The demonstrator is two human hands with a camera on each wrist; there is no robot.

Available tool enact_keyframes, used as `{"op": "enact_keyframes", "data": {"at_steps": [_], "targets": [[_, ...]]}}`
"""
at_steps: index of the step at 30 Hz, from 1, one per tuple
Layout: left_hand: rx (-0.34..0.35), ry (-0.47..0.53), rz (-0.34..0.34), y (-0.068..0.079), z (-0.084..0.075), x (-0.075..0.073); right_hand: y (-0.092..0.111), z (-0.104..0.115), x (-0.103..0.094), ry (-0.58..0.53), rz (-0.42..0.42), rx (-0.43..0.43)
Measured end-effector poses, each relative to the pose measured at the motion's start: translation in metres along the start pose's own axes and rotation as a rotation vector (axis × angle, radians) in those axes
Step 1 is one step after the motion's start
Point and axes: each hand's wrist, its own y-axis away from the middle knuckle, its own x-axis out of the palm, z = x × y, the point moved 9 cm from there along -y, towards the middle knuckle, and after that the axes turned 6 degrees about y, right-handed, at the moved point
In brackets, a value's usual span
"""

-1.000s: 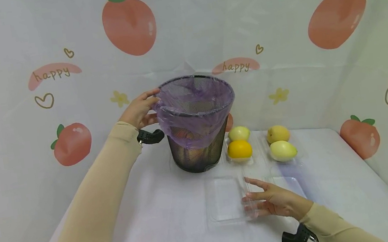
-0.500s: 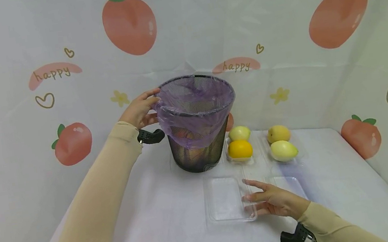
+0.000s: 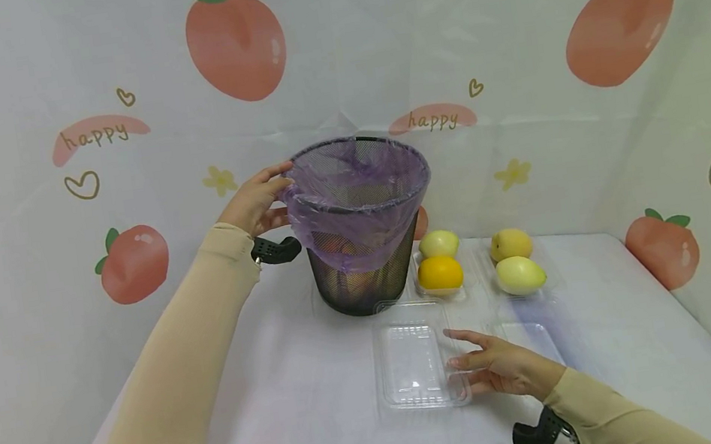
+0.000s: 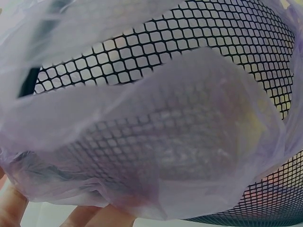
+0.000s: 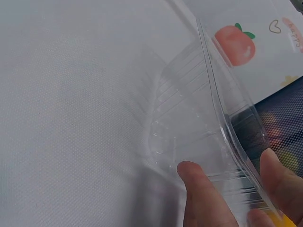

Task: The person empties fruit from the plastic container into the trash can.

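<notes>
A black mesh wastebasket (image 3: 364, 281) lined with a purple plastic bag (image 3: 358, 237) stands upright at the centre. My left hand (image 3: 255, 204) touches its left side near the rim, fingers spread along the bag. In the left wrist view the translucent bag (image 4: 142, 142) hangs in front, with fingertips (image 4: 94, 215) below its edge. My right hand (image 3: 506, 368) is at the right edge of a clear plastic box (image 3: 413, 365), fingers extended and apart. In the right wrist view a fingertip (image 5: 190, 171) lies against the box wall (image 5: 189, 94), and another finger (image 5: 277, 175) is near its rim.
Behind the box sit a pale yellow-green lemon-like fruit (image 3: 438, 244) and an orange fruit (image 3: 440, 274) in clear plastic. Farther right are a yellow fruit (image 3: 510, 244) and a pale yellow lemon-like fruit (image 3: 520, 275). Another clear box (image 3: 538, 336) is partly behind my right hand.
Both hands keep nearly the same places. The ribs in the clear box's base show more distinctly now. The wastebasket and fruit have not visibly moved.
</notes>
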Motion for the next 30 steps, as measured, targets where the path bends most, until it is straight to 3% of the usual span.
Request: {"op": "enact_keyframes", "data": {"at_steps": [16, 24, 30], "targets": [[0.001, 0.002, -0.001, -0.002, 0.001, -0.001, 0.005, 0.004, -0.003, 0.032, -0.026, -0.006], [0.004, 0.013, 0.014, -0.002, 0.0, -0.001, 0.02, 0.023, -0.009, 0.062, 0.021, -0.089], [0.0, 0.006, 0.008, -0.002, 0.0, -0.001, 0.037, 0.049, -0.019, 0.09, 0.047, -0.141]]}}
